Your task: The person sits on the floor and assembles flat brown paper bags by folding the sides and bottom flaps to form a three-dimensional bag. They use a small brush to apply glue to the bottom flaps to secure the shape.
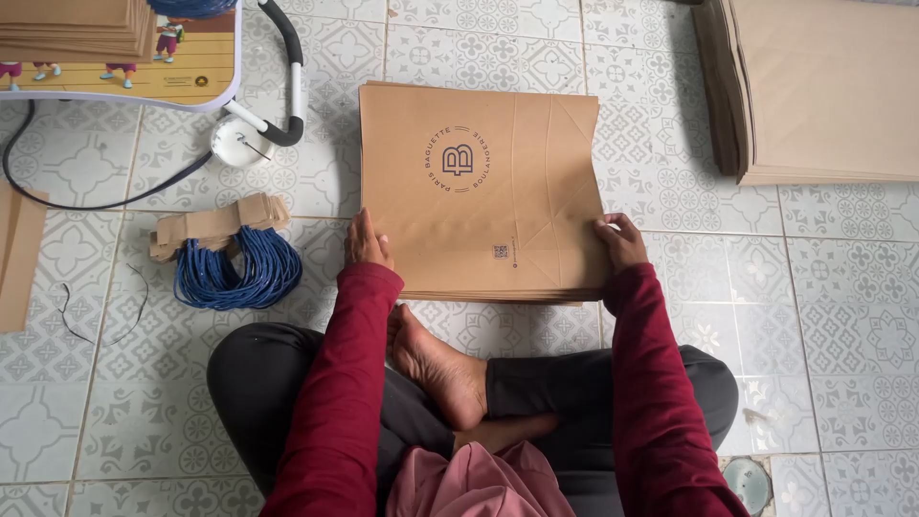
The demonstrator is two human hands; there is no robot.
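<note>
I count three stacks of flat brown paper bags: the stack of paper bags (483,191) in front of me, a larger stack (823,91) at the far right, and a smaller pile (72,29) on a low printed tray (191,81) at the far left. One bundle of blue cords (235,268) with brown paper strips lies to my left, with a black cable (57,196) curving beyond it. I sit cross-legged on a floor (842,287) of pale patterned tiles. My left hand (367,241) presses the stack's left edge, fingers together and flat against it. My right hand (620,239) grips the right edge, fingers curled on top of the uppermost bag. Both hands are near the stack's closer corners.
</note>
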